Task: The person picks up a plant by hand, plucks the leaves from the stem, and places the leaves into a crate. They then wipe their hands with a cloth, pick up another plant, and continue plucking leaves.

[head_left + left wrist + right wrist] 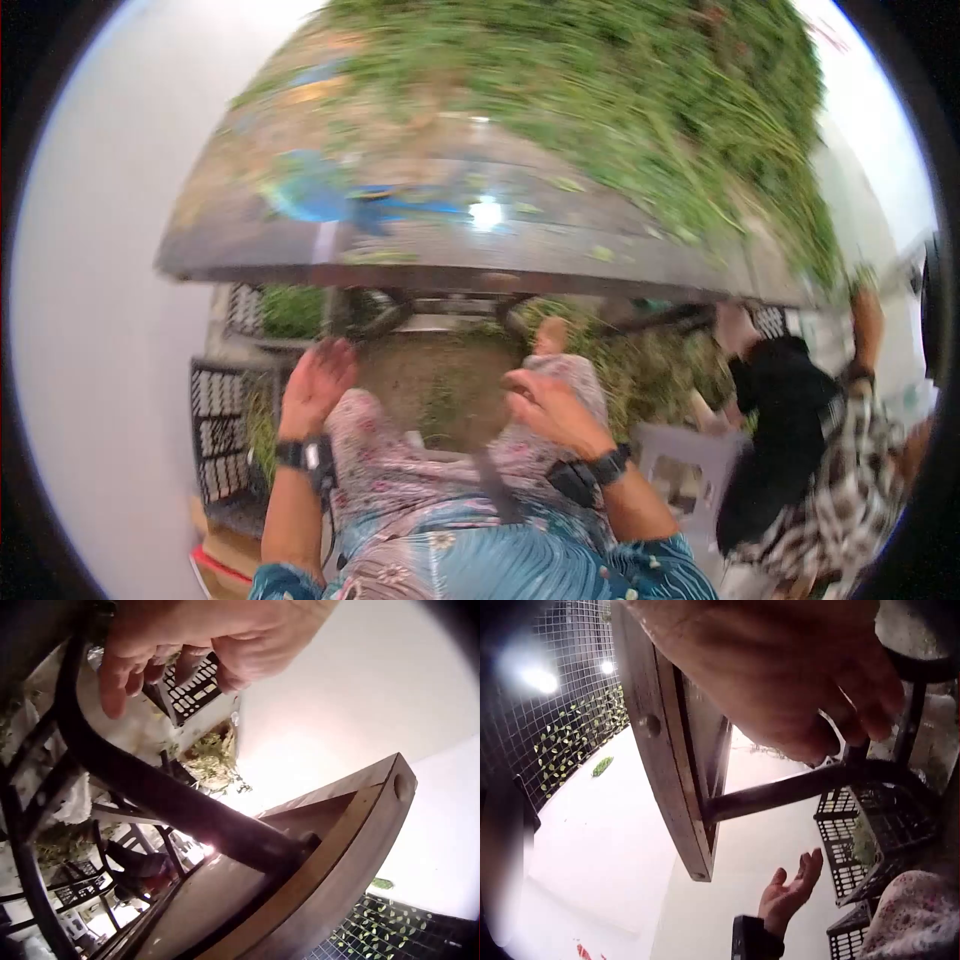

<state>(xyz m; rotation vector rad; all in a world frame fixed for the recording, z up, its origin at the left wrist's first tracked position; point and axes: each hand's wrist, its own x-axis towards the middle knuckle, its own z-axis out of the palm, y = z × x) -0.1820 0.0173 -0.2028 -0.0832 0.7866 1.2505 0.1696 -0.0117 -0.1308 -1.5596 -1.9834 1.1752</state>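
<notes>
My left hand hangs over the left knee, below the table's front edge, with nothing in it. Its fingers are loosely bent in the left wrist view, close to a dark metal table leg. Over the other thigh is my right hand, fingers relaxed and bare of any object. On the wooden table lies a motion-blurred blue thing, with a narrow blue strip reaching right from it. A big heap of green cut plants covers the back and right of the tabletop.
Black slatted crates with greens stand at left, partly under the table. More stalks litter the floor at right. A person in a checked shirt sits close on the right, by a pale plastic stool. A white wall flanks the left.
</notes>
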